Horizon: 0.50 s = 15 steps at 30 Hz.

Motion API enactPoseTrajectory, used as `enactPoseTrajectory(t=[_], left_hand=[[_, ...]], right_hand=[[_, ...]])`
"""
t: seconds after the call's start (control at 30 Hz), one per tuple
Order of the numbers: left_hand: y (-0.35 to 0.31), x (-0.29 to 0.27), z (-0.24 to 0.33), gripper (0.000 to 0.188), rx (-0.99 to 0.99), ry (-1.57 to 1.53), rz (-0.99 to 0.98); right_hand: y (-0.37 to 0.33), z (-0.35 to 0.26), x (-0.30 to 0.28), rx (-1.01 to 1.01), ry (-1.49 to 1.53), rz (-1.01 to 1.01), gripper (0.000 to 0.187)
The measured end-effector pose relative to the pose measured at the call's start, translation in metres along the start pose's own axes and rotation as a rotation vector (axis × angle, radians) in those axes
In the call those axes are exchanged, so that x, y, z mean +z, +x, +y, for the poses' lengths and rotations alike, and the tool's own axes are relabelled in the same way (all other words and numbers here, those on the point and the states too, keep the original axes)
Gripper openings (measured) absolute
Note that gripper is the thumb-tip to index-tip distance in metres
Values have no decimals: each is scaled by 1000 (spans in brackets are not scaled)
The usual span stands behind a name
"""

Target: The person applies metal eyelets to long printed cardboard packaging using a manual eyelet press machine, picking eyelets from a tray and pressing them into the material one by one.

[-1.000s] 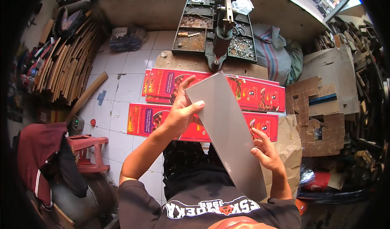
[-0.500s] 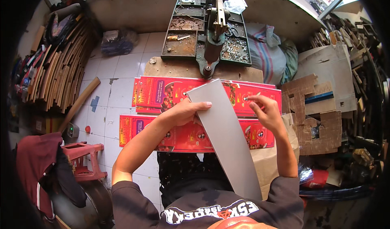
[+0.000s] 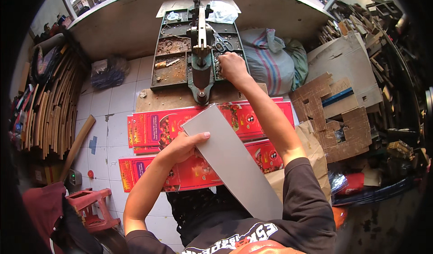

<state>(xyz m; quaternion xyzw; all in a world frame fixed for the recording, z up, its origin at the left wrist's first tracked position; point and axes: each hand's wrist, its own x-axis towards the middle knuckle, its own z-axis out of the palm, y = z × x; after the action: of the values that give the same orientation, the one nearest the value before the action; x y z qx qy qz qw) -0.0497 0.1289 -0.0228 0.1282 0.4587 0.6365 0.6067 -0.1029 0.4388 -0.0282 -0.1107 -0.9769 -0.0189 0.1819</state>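
Note:
My left hand [image 3: 182,146] grips the edge of a long flat grey panel [image 3: 234,159], thumb on its top face. The panel slants from below the press toward my torso. Over the right compartment of a divided tray [image 3: 155,69], my right hand [image 3: 233,67] reaches down with curled fingers; their tips and anything in them are hidden. Small shiny metal pieces lay in that compartment and are now mostly covered by the hand. A green hand press [image 3: 201,69] stands in the tray's middle. Red printed panels [image 3: 144,127] lie in stacks beneath the grey one.
Scissors [image 3: 221,43] lie in the tray behind my right hand. A striped sack [image 3: 268,64] sits right of the tray, with cut cardboard [image 3: 315,100] nearer. Upright boards [image 3: 54,96] line the left, near a red stool [image 3: 97,211]. A wooden board [image 3: 153,101] lies below the press.
My right hand has gone from beside the grey panel forward to the tray's right compartment. My left hand still holds the panel. The whole view has shifted left and down.

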Motion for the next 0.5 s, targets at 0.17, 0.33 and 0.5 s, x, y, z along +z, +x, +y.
enactPoseTrajectory(t=[0.17, 0.33, 0.5], left_hand=[[-1, -3, -1, 51, -24, 8, 19], [-1, 3, 0, 51, 16, 21, 3], [-8, 1, 1, 55, 70, 27, 36]], right_hand=[[-3, 3, 0, 0, 173, 55, 8], [-9, 13, -3, 64, 440, 223, 13], [-24, 12, -18, 554, 1572, 194, 19]])
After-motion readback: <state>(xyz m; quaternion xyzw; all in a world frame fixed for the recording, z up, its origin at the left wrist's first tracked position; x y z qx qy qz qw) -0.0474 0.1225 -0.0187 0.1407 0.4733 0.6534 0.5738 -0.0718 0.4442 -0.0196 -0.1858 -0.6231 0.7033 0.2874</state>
